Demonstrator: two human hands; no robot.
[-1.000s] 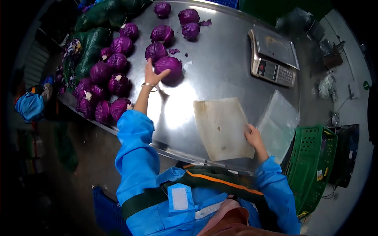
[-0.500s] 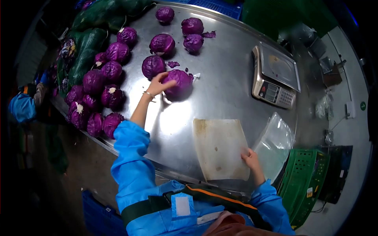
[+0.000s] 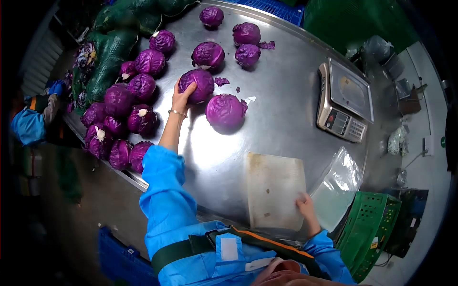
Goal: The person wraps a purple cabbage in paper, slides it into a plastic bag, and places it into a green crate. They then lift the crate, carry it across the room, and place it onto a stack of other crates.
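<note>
My left hand [image 3: 182, 97] is wrapped round the near-left side of a red cabbage [image 3: 199, 85], its thumb lying on top. To the right of it another red cabbage [image 3: 225, 113] rests on the metal table, apart from the hand. My right hand [image 3: 306, 208] is at the right edge of a whitish, stained flat sheet [image 3: 274, 186]. Its fingers are curled together, and what is between them, if anything, cannot be made out. Beside that hand, clear plastic bags [image 3: 337, 188] lie on the table.
Several red cabbages [image 3: 119, 101] crowd the table's left edge beside green net sacks [image 3: 112, 62]. Others stand towards the back, with loose leaf bits. A scale [image 3: 344, 102] stands at right, a green crate [image 3: 369, 233] at near right. Another person [image 3: 31, 125] is at far left.
My left hand has moved left from above the nearer cabbage and closed round the neighbouring one. My right hand stays by the sheet's edge. The whole view has shifted slightly.
</note>
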